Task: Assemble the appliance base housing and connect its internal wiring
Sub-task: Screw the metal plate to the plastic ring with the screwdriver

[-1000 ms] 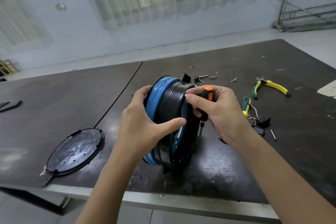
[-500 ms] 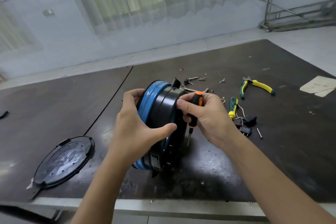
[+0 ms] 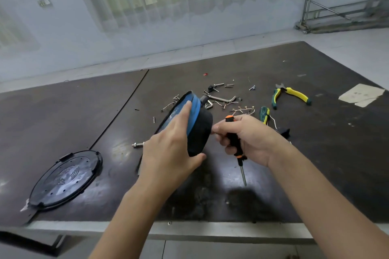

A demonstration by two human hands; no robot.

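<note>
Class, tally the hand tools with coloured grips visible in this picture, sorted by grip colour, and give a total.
Orange-and-black grip: 1, the screwdriver held in the right hand
Yellow-and-green grip: 2, the pliers and a second tool partly hidden behind the right hand, both lying on the dark table
Total: 3

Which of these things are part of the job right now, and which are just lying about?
In use: housing, held on edge by left hand; screwdriver in right hand.

Lying about: round cover, pliers, hex key, loose screws, paper scrap.
</note>
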